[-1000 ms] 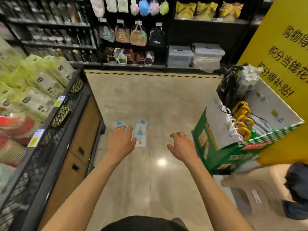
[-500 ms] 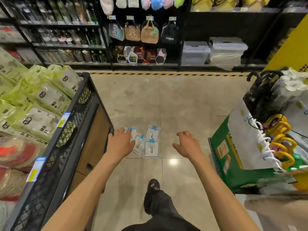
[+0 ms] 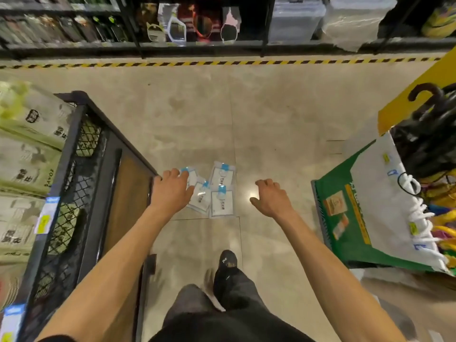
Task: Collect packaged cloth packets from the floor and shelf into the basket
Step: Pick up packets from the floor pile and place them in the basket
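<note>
The pale tiled floor [image 3: 271, 119] fills most of what I see, with a yellow-and-black striped tape [image 3: 222, 62] across its far edge. To my left stands a black mesh display stand [image 3: 81, 154] loaded with green-and-white packs [image 3: 32, 124]. To my right is a green cardboard bin [image 3: 345, 218]. Both my bare arms reach forward and down, and 1 dark shoe [image 3: 228, 261] is planted on the tiles between them.

The 4 cloth packets [image 3: 222, 202], clear with blue tabs, lie in a loose, partly overlapping cluster on the floor just past the stand's corner.

My left hand [image 3: 171, 191] is palm down over the cluster's left edge. Its fingers [image 3: 172, 172] are loosely bent and cover part of the nearest packet. I cannot tell whether they touch it, and they grip nothing. My right hand [image 3: 271, 198] hangs palm down beside the cluster, apart from it, fingers [image 3: 265, 182] slack and gently curled, holding nothing.
</note>
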Motion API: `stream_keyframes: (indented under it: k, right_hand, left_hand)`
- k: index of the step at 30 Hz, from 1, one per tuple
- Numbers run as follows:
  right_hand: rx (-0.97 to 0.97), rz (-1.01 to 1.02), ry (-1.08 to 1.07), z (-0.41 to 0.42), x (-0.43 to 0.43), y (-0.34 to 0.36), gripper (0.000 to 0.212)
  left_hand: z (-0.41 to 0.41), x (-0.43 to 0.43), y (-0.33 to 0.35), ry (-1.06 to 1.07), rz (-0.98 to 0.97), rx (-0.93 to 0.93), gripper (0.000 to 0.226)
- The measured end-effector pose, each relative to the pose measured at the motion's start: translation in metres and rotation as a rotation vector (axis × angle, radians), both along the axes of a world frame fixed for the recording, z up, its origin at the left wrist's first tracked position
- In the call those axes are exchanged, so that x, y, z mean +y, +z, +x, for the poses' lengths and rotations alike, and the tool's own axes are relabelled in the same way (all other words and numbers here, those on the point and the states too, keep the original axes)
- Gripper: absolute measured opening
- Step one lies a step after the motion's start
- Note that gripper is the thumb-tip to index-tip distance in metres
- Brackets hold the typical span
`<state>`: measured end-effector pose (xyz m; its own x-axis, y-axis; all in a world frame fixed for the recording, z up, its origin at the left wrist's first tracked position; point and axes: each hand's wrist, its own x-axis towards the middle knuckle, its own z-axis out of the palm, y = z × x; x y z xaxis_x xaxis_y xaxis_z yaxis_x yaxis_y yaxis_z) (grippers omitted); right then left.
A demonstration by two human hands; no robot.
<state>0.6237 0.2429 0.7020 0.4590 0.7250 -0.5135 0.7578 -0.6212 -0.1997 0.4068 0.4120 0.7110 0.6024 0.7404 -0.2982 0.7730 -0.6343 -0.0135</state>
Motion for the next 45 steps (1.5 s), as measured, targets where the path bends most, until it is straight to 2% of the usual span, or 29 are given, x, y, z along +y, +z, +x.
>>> stream_keyframes:
  k: [5,10,22,31,38,45]
  right_hand:
    - [0.050,-0.060,-0.045,0.013,0.043,-0.041,0.058]
    - [0.086,-0.086,-0.129,0.024,0.081,-0.130,0.057]
    - [0.071,-0.130,-0.229,0.013,0.144,-0.482,0.055]
    - [0.084,-0.081,-0.369,0.029,0.173,-0.704,0.059]
    - [0.047,-0.051,-0.526,0.020,0.183,-0.792,0.071]
    - [-0.011,0.048,-0.645,0.002,0.170,-0.811,0.082]
  left_hand:
    - [0.013,0.046,-0.046,0.021,-0.079,0.027,0.048]
    - [0.028,0.086,-0.134,-0.001,-0.145,0.031,0.050]
    - [0.028,0.176,-0.498,0.023,-0.213,0.047,0.047]
    - [0.038,0.220,-0.728,0.207,-0.323,0.044,0.053]
    - [0.044,0.230,-0.806,0.338,-0.327,-0.024,0.074]
    - [0.044,0.219,-0.817,0.479,-0.348,-0.107,0.085]
